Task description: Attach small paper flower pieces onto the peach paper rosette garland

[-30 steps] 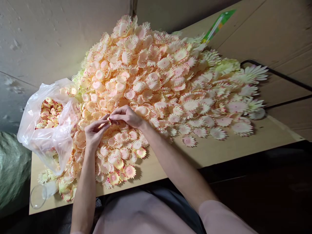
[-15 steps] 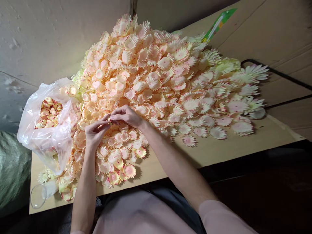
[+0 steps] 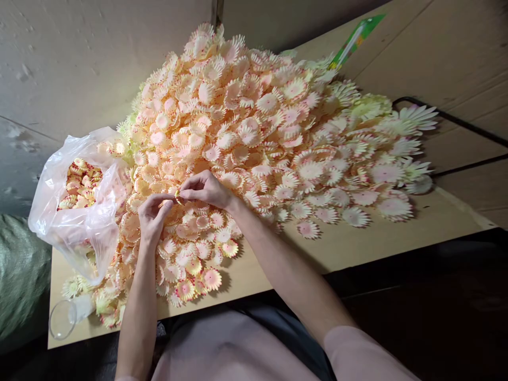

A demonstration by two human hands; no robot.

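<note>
A small yellowish petal flower piece [image 3: 177,194] with a reddish tinge sits between my two hands, just above the heap. My right hand [image 3: 206,189] comes in from the right, thumb and forefinger closed on the piece. From the left, my left hand [image 3: 153,216] meets it, with thumb tip and fingertips drawn together at its other side; its exact hold is partly hidden. Beneath and around both hands spreads a large heap of artificial flower petal layers [image 3: 246,127], pale cream and pink with red-tipped edges.
Left of the heap stands an open plastic bag [image 3: 97,227] containing small red-and-yellow flower pieces [image 3: 81,182]. A clear cup [image 3: 62,320] lies near the table's left corner. A green packet [image 3: 357,39] leans at the back right. The wooden table [image 3: 337,251] has its front edge near my body.
My left hand's thumb has shifted lower, widening the gap below its fingers, and the small piece shows more clearly. My right hand has barely moved.
</note>
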